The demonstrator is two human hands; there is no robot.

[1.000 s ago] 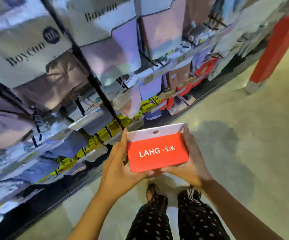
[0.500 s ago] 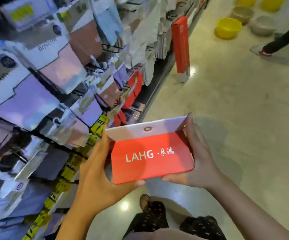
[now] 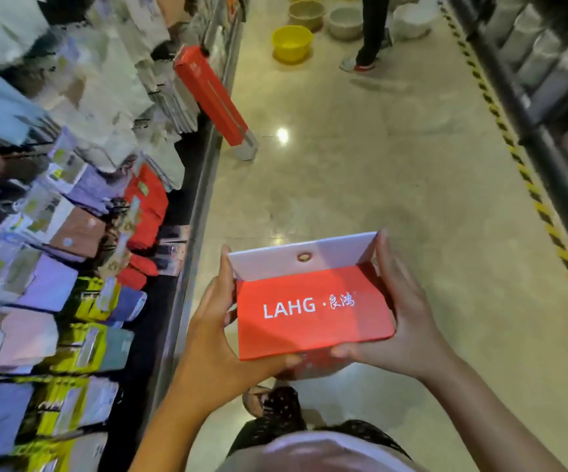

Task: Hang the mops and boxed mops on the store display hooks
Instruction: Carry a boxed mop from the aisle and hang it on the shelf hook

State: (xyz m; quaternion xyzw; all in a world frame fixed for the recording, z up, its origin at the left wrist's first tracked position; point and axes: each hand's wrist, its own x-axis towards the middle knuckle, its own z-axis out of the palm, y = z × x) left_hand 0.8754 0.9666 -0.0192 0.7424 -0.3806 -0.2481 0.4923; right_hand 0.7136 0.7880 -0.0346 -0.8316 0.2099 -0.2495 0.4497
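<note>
I hold a red boxed mop (image 3: 313, 311), end-on, in front of me over the aisle floor. Its red face reads LAHG, and a white flap with a hang hole stands up at its top. My left hand (image 3: 216, 332) grips the box's left side, thumb underneath. My right hand (image 3: 400, 321) grips its right side, fingers up along the flap. Another long red boxed mop (image 3: 212, 97) leans against the display rack on the left, further down the aisle. The rack's hooks are blurred and hidden behind hanging packs.
The display rack (image 3: 194, 206) on the left carries several hanging cloth packs. A yellow basin (image 3: 291, 42) and grey basins (image 3: 345, 22) sit on the floor ahead, beside a standing person's legs (image 3: 369, 35). Dark shelving (image 3: 548, 107) with a striped floor line runs along the right.
My view has swung right, from facing the rack to looking down the aisle. Both hands keep the same grip on the red box, which now sits further right of the rack.
</note>
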